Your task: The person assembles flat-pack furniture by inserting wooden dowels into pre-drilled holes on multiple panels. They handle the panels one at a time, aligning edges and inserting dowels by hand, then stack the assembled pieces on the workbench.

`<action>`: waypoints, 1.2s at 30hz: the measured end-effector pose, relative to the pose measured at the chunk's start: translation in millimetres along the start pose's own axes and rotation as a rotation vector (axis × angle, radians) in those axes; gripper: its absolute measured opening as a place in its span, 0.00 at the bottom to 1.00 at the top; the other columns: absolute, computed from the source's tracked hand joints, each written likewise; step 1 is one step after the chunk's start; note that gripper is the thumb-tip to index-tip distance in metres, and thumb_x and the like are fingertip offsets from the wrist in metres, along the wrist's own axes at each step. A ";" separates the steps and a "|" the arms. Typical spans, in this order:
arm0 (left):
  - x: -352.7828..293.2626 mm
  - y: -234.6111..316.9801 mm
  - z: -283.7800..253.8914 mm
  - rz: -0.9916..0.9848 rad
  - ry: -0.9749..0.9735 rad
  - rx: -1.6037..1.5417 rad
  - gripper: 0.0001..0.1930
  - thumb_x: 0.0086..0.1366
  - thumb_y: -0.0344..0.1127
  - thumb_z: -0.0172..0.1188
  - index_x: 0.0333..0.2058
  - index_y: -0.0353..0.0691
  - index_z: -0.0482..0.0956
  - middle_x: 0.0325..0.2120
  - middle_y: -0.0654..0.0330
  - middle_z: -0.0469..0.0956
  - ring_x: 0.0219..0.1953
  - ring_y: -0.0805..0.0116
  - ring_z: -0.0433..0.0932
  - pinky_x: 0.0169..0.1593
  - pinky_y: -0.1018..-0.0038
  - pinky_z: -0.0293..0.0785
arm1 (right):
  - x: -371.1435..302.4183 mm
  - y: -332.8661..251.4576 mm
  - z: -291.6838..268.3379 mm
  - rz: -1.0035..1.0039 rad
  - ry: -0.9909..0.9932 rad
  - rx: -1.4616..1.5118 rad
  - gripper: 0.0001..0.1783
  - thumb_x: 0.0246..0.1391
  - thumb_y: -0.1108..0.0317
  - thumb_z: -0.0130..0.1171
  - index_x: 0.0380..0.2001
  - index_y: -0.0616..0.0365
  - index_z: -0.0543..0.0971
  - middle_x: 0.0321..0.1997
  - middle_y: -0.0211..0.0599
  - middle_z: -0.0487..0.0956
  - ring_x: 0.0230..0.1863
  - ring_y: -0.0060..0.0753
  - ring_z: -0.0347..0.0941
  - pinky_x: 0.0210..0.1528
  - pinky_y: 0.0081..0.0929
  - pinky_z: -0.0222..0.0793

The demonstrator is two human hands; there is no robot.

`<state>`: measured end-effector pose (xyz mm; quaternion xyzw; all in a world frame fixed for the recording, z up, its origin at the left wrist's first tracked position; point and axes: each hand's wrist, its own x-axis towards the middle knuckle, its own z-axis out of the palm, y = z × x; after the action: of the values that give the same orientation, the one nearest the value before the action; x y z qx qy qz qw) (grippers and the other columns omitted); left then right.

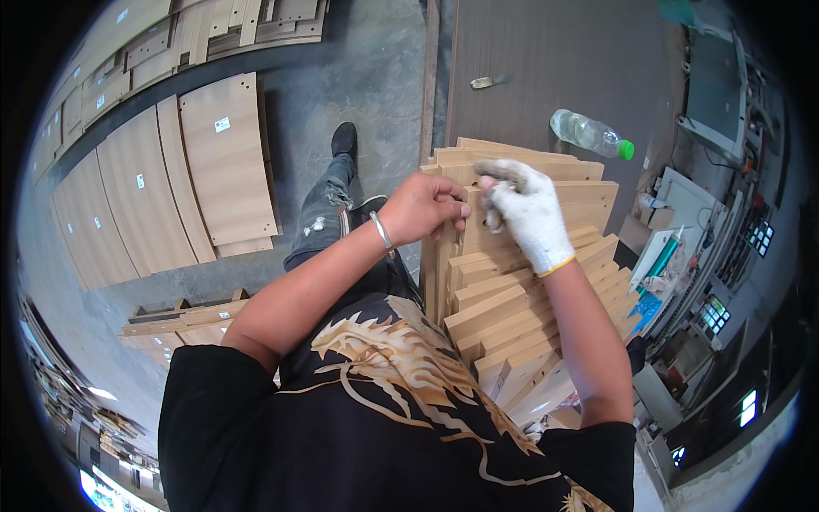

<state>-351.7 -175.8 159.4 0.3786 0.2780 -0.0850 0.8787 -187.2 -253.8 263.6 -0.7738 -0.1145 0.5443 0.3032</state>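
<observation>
My bare left hand (424, 207), with a silver bangle at its wrist, is over the left ends of the stacked wooden boards (580, 205). Its thumb and fingers are closed together; whatever they hold, if anything, is too small to make out. Just to its right, above the same boards, is my right hand (531, 213) in a white work glove (542, 226) with yellow trim and dirty fingertips. Those gloved fingers are curled in toward the thumb, and their contents are hidden. A small gap separates the two hands. The light-coloured boards lie fanned out, overlapping one another.
Beyond the boards, a dark brown tabletop (546, 51) carries a clear plastic bottle (587, 132) with a green cap and a small object (482, 83). Large wooden panels (226, 162) lie to the left on the grey floor (316, 102). Shelving and clutter line the right side.
</observation>
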 end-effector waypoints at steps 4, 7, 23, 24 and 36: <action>2.5 4.5 0.5 -0.002 -0.011 0.033 0.07 0.70 0.30 0.63 0.41 0.31 0.83 0.25 0.63 0.84 0.19 0.78 0.75 0.24 0.78 0.72 | -14.9 -2.7 -32.4 0.057 0.127 0.165 0.16 0.66 0.70 0.61 0.52 0.69 0.81 0.30 0.31 0.78 0.20 0.18 0.70 0.23 0.18 0.67; 1.6 13.8 5.1 -0.006 0.057 0.198 0.09 0.69 0.33 0.65 0.40 0.31 0.82 0.23 0.63 0.83 0.18 0.78 0.74 0.22 0.78 0.71 | -47.9 -21.1 -47.1 0.036 0.223 0.199 0.15 0.67 0.69 0.61 0.52 0.68 0.81 0.27 0.29 0.77 0.20 0.18 0.70 0.23 0.18 0.66; 5.4 29.9 5.7 -0.074 0.013 0.194 0.12 0.75 0.35 0.56 0.38 0.32 0.81 0.26 0.57 0.86 0.18 0.76 0.76 0.23 0.79 0.69 | -241.9 61.5 -5.5 -0.150 0.635 0.518 0.17 0.62 0.66 0.68 0.48 0.69 0.82 0.26 0.36 0.81 0.22 0.23 0.75 0.25 0.21 0.70; 2.2 30.0 4.7 -0.083 0.014 0.178 0.11 0.75 0.34 0.55 0.39 0.32 0.81 0.27 0.57 0.86 0.19 0.75 0.76 0.24 0.79 0.69 | -248.9 70.3 -1.5 -0.188 0.664 0.569 0.18 0.62 0.65 0.69 0.47 0.70 0.82 0.26 0.36 0.81 0.22 0.24 0.75 0.25 0.21 0.70; -76.6 -25.2 0.3 -0.212 0.033 0.323 0.14 0.76 0.38 0.56 0.43 0.33 0.85 0.26 0.59 0.85 0.20 0.74 0.77 0.25 0.78 0.69 | -282.0 155.9 36.0 -0.666 0.811 0.799 0.19 0.63 0.59 0.67 0.49 0.63 0.80 0.18 0.35 0.72 0.18 0.31 0.68 0.20 0.27 0.61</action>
<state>-424.2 -198.2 186.4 0.4845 0.3132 -0.2144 0.7881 -351.4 -507.5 380.9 -0.6687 -0.0135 0.0873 0.7382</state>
